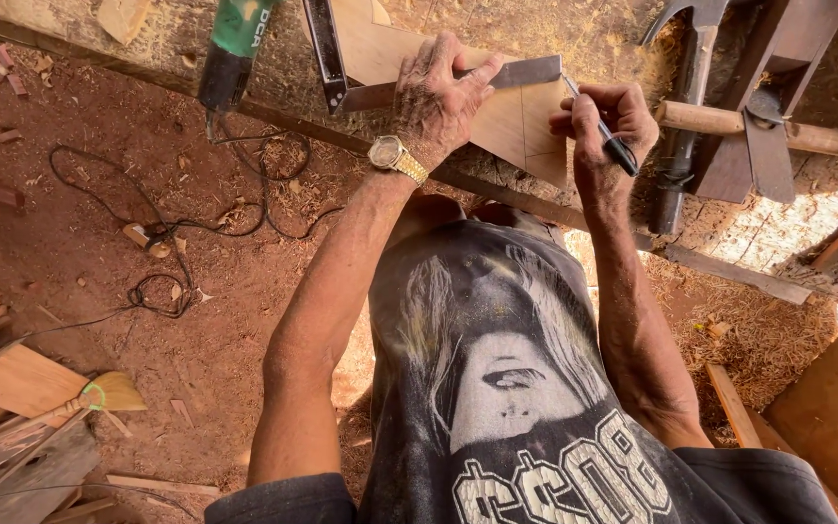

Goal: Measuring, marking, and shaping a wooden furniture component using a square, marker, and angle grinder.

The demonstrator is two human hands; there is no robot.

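Your left hand (438, 97) presses the metal square (526, 73) flat on the wooden board (526, 131) while your right hand (603, 126) grips the pen (605, 136); loosen either and the line could wander.

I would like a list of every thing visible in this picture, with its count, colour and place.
wooden board: one, pale, on the workbench under both hands
metal square: one, grey, flat on the board
pen: one, black, tip at the square's edge
power tool: one, green and black, on the bench at left
cable: one, black, on the red dirt floor
hammer: one, dark head, wooden handle, on the bench at right
wood scraps: several, brown, lower left floor
wristwatch: one, gold, left wrist
left hand: pressing the square
right hand: holding the pen
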